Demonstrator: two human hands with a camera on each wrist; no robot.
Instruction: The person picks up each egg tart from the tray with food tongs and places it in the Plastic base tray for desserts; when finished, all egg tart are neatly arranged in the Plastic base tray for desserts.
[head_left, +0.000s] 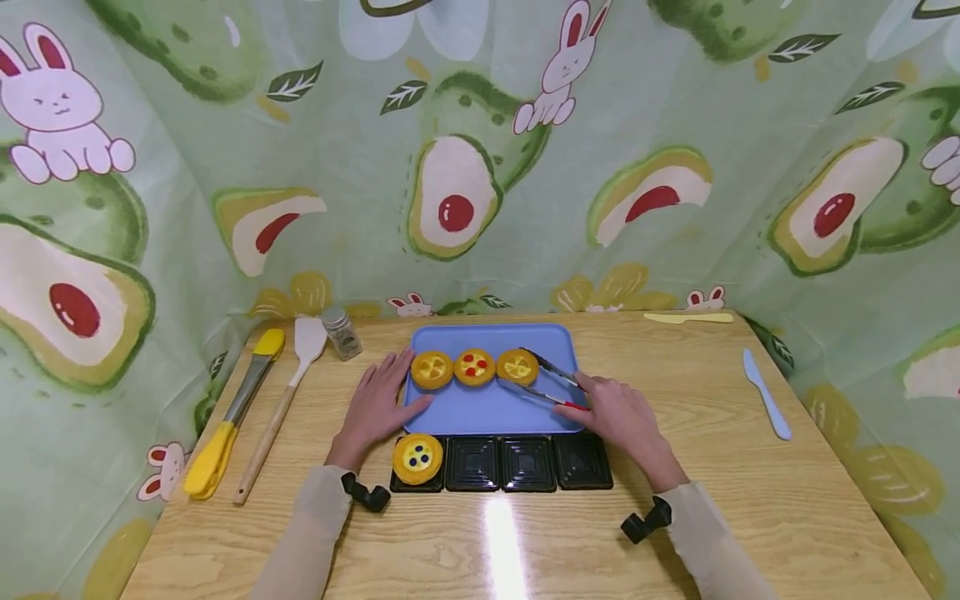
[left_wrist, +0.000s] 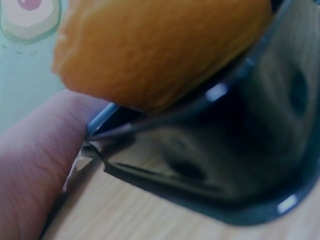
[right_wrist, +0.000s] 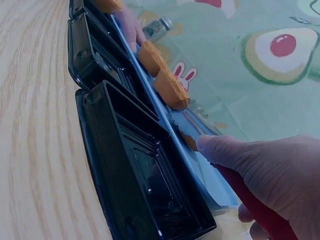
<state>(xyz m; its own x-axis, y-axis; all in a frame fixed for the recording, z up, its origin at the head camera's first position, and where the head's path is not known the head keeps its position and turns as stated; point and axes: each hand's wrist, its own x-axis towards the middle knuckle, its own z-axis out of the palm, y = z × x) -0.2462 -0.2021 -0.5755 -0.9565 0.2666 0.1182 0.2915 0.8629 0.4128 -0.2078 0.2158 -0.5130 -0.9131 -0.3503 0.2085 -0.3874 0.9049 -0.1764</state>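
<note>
On a blue tray [head_left: 495, 414] lie three egg tarts in a row: a left one [head_left: 431, 370], a middle one with red dots [head_left: 475, 367] and a right one [head_left: 517, 367]. My right hand [head_left: 617, 414] holds tongs [right_wrist: 245, 195] by their red handles, their arms spread on either side of the right tart. With fingers extended, my left hand [head_left: 381, 402] rests at the tray's left edge, thumb over its front corner. A tart with dark blue dots [head_left: 417, 459] fills the leftmost of several joined black boxes [head_left: 472, 463]; the left wrist view shows that tart [left_wrist: 160, 55] close up.
Yellow-handled tongs [head_left: 217, 458] and a white spatula [head_left: 306, 340] with a wooden handle lie at the left, near a shaker jar [head_left: 342, 333]. A yellow knife [head_left: 688, 317] lies along the back edge, a blue knife [head_left: 767, 396] at the right. A patterned curtain [head_left: 360, 208] surrounds the table.
</note>
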